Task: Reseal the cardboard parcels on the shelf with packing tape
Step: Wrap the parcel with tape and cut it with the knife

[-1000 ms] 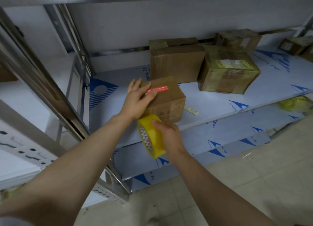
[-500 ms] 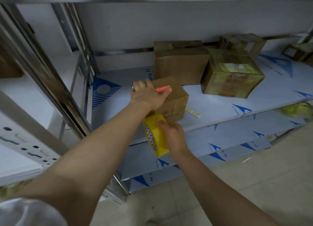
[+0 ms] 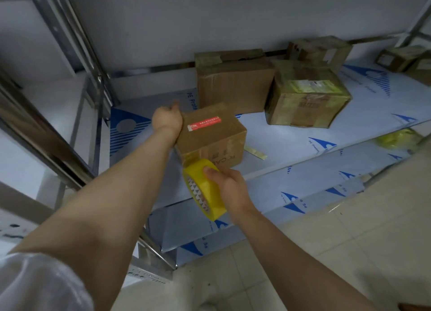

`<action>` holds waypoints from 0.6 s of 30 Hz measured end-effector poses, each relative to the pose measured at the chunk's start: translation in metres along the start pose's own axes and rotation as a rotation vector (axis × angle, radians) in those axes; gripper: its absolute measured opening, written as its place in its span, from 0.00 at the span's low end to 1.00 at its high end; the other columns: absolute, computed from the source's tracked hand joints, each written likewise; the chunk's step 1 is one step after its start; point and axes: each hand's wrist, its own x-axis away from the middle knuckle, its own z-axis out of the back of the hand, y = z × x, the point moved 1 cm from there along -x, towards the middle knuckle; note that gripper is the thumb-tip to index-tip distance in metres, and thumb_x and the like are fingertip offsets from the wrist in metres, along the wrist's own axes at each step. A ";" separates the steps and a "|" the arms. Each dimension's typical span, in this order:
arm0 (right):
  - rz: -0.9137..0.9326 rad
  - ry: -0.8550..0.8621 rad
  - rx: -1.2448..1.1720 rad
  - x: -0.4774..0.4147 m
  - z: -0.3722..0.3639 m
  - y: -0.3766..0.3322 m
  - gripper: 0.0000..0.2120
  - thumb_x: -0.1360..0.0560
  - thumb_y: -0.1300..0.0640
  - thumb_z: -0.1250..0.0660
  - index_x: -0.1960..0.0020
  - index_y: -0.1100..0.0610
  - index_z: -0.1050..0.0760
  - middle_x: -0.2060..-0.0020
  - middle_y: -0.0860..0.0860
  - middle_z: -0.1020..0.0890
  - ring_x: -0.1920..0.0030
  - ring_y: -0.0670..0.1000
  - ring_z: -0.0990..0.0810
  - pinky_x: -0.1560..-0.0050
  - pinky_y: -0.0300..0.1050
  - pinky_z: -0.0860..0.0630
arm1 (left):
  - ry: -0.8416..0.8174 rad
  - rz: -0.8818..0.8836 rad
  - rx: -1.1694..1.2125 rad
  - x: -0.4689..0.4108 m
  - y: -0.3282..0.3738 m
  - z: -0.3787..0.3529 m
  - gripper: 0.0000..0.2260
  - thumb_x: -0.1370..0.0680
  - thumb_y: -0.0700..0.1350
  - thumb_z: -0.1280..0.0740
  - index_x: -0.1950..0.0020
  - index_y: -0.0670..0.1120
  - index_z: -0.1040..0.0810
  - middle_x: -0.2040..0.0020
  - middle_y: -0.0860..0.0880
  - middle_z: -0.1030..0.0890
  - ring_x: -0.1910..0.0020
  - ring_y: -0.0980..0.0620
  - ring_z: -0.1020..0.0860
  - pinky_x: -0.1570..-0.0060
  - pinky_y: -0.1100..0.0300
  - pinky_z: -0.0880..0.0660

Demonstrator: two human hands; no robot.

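Small box sits near the front of the shelf, tape roll just in front of it, bigger box behind, another box right of that one.

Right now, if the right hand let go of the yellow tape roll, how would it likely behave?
The yellow tape roll is round and held on edge by the right hand, so it would probably roll. It looks stiff, holding its ring shape under the grip. Its end seems stuck to the small box, which might tether it.
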 end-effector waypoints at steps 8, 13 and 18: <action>-0.035 -0.031 -0.002 -0.002 0.002 0.000 0.07 0.24 0.57 0.33 0.56 0.60 0.20 0.50 0.59 0.17 0.50 0.58 0.19 0.49 0.50 0.23 | -0.103 -0.231 0.237 0.064 -0.038 0.010 0.31 0.23 0.56 0.36 0.23 0.48 0.41 0.23 0.47 0.44 0.25 0.52 0.46 0.33 0.63 0.46; 0.005 -0.087 -0.054 -0.003 -0.002 0.001 0.10 0.23 0.59 0.34 0.61 0.48 0.25 0.61 0.43 0.21 0.59 0.43 0.23 0.61 0.35 0.27 | -0.134 -0.375 0.040 0.069 -0.042 0.014 0.34 0.30 0.59 0.38 0.26 0.46 0.35 0.26 0.44 0.43 0.28 0.47 0.40 0.28 0.51 0.40; 0.020 -0.084 -0.048 -0.005 0.001 -0.001 0.04 0.23 0.60 0.34 0.51 0.51 0.26 0.52 0.49 0.20 0.50 0.50 0.22 0.48 0.43 0.27 | -0.382 -0.332 -0.137 0.065 -0.035 0.029 0.47 0.34 0.66 0.32 0.22 0.50 0.46 0.24 0.49 0.52 0.25 0.49 0.49 0.26 0.56 0.47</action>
